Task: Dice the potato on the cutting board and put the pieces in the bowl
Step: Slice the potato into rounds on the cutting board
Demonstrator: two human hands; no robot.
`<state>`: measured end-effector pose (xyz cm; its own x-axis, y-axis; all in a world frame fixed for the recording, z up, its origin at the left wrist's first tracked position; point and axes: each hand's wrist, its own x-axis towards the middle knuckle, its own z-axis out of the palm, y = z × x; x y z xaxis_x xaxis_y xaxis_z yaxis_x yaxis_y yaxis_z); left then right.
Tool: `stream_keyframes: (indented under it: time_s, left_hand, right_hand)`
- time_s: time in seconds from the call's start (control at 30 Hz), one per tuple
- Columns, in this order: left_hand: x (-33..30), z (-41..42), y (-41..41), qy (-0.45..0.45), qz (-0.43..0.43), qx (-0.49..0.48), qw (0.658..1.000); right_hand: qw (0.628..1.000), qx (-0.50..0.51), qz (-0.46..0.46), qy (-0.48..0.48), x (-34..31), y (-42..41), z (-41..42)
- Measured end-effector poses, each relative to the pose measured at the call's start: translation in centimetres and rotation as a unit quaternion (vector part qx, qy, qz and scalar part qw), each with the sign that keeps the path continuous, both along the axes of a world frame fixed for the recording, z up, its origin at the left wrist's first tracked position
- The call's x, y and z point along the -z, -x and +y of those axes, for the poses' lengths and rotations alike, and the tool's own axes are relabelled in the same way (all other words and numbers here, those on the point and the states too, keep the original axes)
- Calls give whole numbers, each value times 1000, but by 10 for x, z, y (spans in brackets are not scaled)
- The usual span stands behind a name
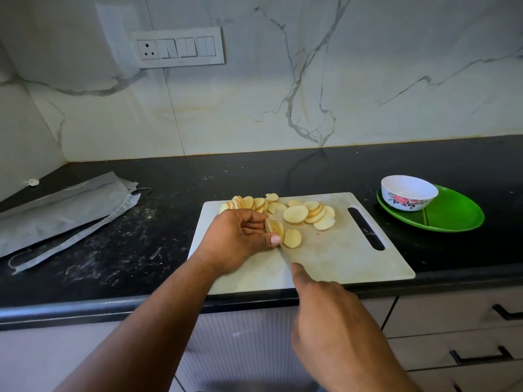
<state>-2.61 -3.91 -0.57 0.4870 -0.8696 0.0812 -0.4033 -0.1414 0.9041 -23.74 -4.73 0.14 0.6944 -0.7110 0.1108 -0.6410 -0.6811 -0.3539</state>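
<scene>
A pale cutting board (339,256) lies on the black counter. Several round potato slices (308,213) are spread over its far half. My left hand (240,239) pinches a small end piece of potato (275,228) upright on the board, thumb at its near side. My right hand (325,315) grips a knife handle, index finger stretched along the spine; the thin blade (284,257) runs up to the held piece. One slice (292,238) leans just right of the blade. A white flowered bowl (407,197), empty inside, sits to the right of the board.
The bowl rests on a green divided plate (452,219) at the counter's right. A grey cloth bag (62,216) lies at the left. The counter front edge (113,309) runs just under my arms; drawers with dark handles (481,356) are below right.
</scene>
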Motion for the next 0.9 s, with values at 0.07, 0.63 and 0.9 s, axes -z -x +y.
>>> stream_keyframes:
  time_s: [0.07,0.63,0.9]
  left_hand:
    - [-1,1,0,3,16,5,1000]
    - [-4,2,4,-12,-21,-22,999]
    - [-3,2,2,3,-14,-12,1000]
  right_hand:
    - [1000,2,-6,4,-5,10,-2]
    - [994,26,-95,42,-24,-16,-6]
    - [993,24,-117,28,-28,-14,-6]
